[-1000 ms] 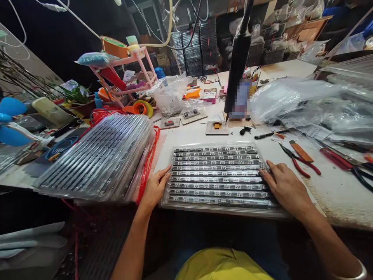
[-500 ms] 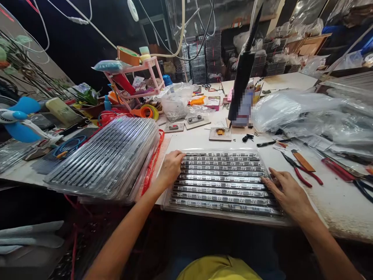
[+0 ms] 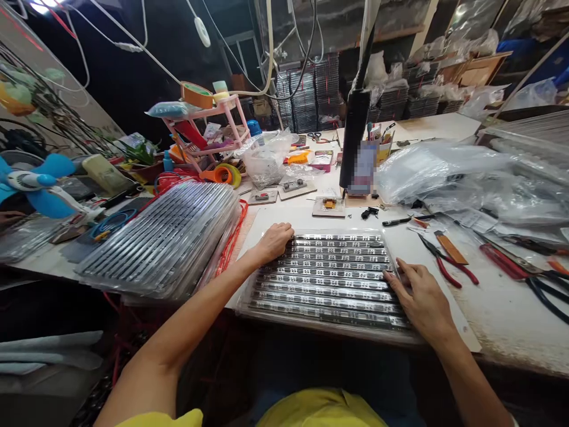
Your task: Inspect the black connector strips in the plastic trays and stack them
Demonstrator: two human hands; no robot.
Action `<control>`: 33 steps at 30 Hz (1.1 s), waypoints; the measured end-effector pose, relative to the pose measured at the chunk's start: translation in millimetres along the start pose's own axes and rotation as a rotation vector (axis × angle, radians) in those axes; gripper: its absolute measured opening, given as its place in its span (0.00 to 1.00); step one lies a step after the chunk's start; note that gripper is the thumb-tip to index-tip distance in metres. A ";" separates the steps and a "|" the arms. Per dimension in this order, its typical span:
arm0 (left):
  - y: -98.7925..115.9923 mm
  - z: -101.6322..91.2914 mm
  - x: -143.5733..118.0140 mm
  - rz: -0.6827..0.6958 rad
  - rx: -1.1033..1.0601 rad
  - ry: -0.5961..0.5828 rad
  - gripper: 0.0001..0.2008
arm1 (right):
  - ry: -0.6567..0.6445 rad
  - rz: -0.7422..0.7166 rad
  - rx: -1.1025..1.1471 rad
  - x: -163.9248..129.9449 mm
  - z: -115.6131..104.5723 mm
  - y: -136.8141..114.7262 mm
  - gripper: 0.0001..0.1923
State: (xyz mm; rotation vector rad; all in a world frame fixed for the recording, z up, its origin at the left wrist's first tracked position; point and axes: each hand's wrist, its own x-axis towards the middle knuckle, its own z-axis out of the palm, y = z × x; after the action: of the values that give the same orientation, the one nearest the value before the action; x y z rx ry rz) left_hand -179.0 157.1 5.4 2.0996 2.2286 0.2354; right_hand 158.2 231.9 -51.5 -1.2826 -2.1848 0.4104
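**A:** Where is the clear plastic tray of dark strips (image 3: pixel 331 279)?

**B:** Flat on the white worktop (image 3: pixel 502 308), right at its near edge.

**A:** What are the hands doing?

**B:** The left hand (image 3: pixel 275 240) rests curled on the tray's far left corner. The right hand (image 3: pixel 420 296) lies open and flat on its right side. I think both press down so it won't slide. The red-handled pliers (image 3: pixel 447 264) lie just beside it.

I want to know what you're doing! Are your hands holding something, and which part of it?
Neither hand grips anything. The left hand rests on the far left corner of the clear tray of strips, and the right hand lies flat on its right edge.
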 end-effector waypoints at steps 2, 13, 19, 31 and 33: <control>2.4 4.2 -13.4 -0.048 -0.067 0.074 0.11 | -0.023 0.015 0.037 -0.2 -2.4 2.4 0.39; -19.4 7.5 -135.8 -0.419 -0.555 0.339 0.23 | -0.089 0.086 0.108 1.8 -8.6 0.0 0.37; -13.7 15.6 -138.7 -0.397 -0.679 0.348 0.21 | -0.046 0.273 0.307 8.5 -26.3 -20.7 0.33; -12.8 13.0 -148.2 -0.513 -0.841 0.407 0.31 | -0.031 0.456 1.071 1.6 -47.2 -33.9 0.31; -15.4 11.3 -147.1 -0.528 -0.825 0.424 0.30 | 0.121 0.445 1.098 -4.2 -52.3 -34.0 0.29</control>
State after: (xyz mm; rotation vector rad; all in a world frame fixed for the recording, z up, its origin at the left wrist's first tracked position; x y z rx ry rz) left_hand -183.0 10.4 -16.0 1.0678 2.1953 1.3637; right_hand 168.1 210.3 6.3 -1.0409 -1.1620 1.4081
